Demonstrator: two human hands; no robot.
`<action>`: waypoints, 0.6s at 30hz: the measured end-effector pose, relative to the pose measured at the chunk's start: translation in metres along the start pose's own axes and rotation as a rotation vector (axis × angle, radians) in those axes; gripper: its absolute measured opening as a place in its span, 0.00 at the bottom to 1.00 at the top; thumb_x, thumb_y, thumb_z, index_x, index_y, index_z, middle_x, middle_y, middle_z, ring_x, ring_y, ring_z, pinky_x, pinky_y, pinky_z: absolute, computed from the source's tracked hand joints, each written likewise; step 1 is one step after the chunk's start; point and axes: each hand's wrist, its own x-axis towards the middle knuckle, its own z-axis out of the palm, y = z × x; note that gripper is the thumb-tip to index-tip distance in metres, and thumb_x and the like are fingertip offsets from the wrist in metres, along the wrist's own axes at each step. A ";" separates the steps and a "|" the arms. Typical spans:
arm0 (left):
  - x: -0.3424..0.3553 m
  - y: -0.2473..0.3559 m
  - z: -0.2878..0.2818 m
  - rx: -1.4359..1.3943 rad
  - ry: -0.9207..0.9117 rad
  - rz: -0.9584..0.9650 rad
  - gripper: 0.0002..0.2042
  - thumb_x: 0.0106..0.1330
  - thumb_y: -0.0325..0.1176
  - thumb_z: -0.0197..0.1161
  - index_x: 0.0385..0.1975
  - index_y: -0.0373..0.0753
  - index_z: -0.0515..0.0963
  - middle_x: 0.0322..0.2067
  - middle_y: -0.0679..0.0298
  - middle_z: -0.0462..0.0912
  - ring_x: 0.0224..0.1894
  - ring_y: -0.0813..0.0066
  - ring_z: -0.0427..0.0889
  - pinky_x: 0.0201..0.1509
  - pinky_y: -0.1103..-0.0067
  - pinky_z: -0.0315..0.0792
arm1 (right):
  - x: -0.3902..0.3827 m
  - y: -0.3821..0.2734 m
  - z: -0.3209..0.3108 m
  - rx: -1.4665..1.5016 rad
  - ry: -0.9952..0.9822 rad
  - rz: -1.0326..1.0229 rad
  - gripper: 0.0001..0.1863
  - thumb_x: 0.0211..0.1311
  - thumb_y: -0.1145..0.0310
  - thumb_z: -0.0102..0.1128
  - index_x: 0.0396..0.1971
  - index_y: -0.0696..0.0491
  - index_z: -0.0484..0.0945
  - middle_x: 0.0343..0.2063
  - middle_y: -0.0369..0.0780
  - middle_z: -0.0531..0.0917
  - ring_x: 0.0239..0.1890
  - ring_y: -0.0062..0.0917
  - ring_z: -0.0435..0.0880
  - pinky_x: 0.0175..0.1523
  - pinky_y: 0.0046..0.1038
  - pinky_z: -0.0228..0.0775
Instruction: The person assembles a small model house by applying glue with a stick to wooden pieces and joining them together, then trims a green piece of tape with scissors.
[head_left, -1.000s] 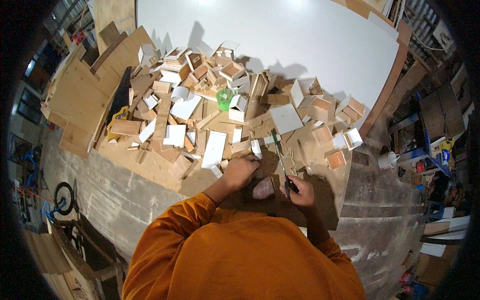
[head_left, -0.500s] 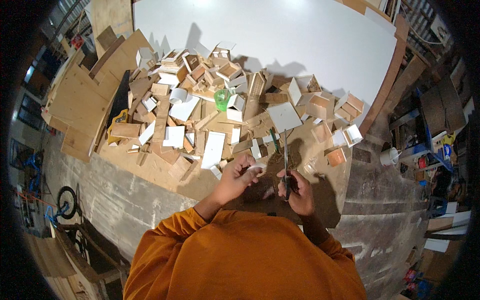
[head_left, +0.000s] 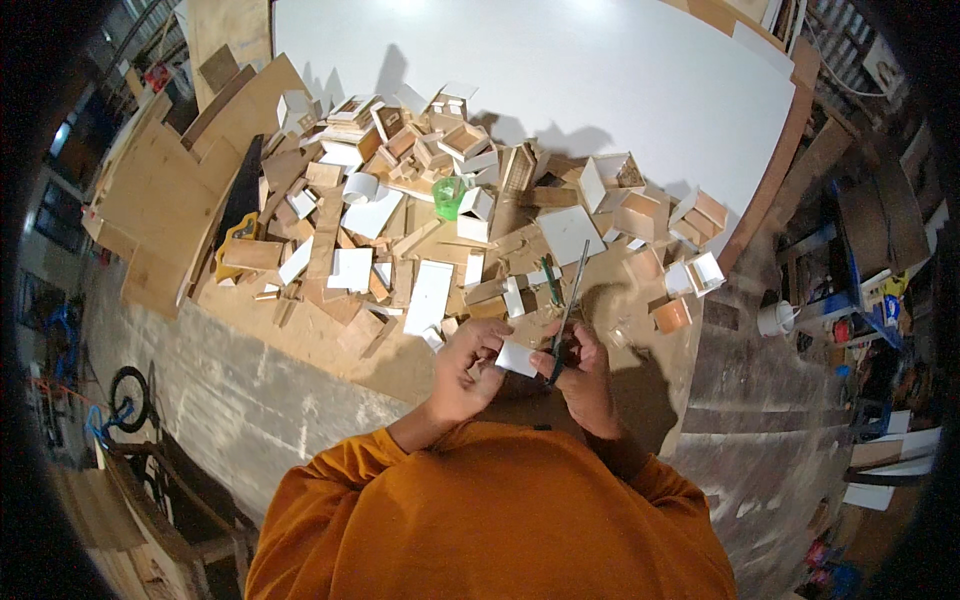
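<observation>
Close to my body, my left hand point(head_left: 466, 374) pinches a small flat white piece point(head_left: 515, 358), perhaps paper or tape, between thumb and fingers. The thumb of my right hand point(head_left: 588, 388) meets the right end of that piece. A pair of scissors point(head_left: 574, 292) is in my right hand as well, its long blades pointing away from me and looking closed. My fingers hide most of the handles. Just beyond the hands, a dark green slender tool point(head_left: 551, 280) rests on the wooden worktable point(head_left: 372, 378).
Small wooden and white box-like models point(head_left: 463, 141) and offcuts crowd the table's far half. Among them are a white tape roll point(head_left: 360, 188) and a green cup point(head_left: 447, 198). A handsaw point(head_left: 237, 215) leans at the left. Behind stands a large white panel point(head_left: 560, 70).
My hands have come together. The white piece has turned to show its broad side, and my right thumb now touches it. The scissors moved left with my right hand and tilted slightly.
</observation>
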 end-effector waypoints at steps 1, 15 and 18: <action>0.001 0.000 -0.003 -0.104 -0.002 -0.089 0.11 0.60 0.20 0.55 0.42 0.34 0.74 0.44 0.58 0.78 0.38 0.77 0.80 0.38 0.79 0.75 | 0.003 0.000 0.000 -0.031 0.008 -0.016 0.16 0.54 0.73 0.69 0.41 0.54 0.73 0.31 0.32 0.77 0.33 0.15 0.76 0.39 0.19 0.71; 0.039 -0.022 -0.052 -0.236 0.124 -0.254 0.12 0.68 0.26 0.56 0.50 0.33 0.74 0.36 0.67 0.81 0.37 0.85 0.78 0.41 0.86 0.73 | 0.112 0.026 0.023 -0.521 0.062 -0.410 0.18 0.53 0.79 0.67 0.43 0.60 0.73 0.31 0.34 0.80 0.32 0.15 0.77 0.38 0.19 0.69; 0.041 -0.029 -0.061 -0.202 0.171 -0.243 0.13 0.68 0.26 0.56 0.51 0.32 0.73 0.36 0.67 0.81 0.38 0.85 0.77 0.41 0.86 0.71 | 0.142 0.028 0.033 -0.526 0.098 -0.419 0.19 0.53 0.79 0.67 0.46 0.60 0.74 0.29 0.34 0.81 0.28 0.11 0.75 0.32 0.16 0.66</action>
